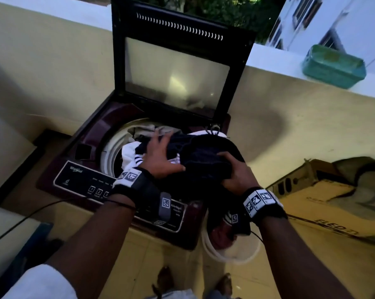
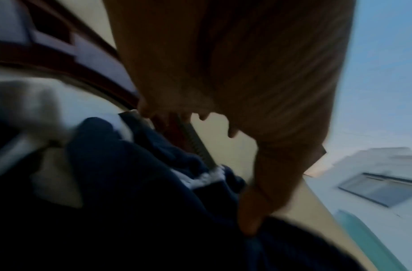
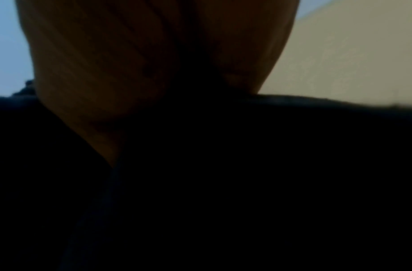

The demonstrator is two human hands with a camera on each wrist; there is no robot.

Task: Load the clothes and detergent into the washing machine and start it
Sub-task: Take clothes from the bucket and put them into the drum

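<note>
A maroon top-load washing machine (image 1: pixel 91 134) stands with its black glass lid (image 1: pixel 178 67) raised. A bundle of dark navy clothes (image 1: pixel 206 154) with white pieces hangs over the drum opening (image 1: pixel 115 143). My left hand (image 1: pixel 160 154) lies on top of the bundle with fingers spread, thumb against the cloth. My right hand (image 1: pixel 236 171) grips the dark cloth from the right side. In the left wrist view the left hand (image 2: pixel 235 91) hovers over the navy clothes (image 2: pixel 135 174). The right wrist view shows the right hand (image 3: pixel 135 64) sunk in dark cloth (image 3: pixel 247 174).
A white bucket (image 1: pixel 231 253) holding red cloth sits on the floor right of the machine. A cardboard box (image 1: pixel 324 197) lies further right. A green tub (image 1: pixel 333 65) rests on the parapet wall. The control panel (image 1: pixel 78 180) faces me; a cable (image 1: pixel 31 216) runs left.
</note>
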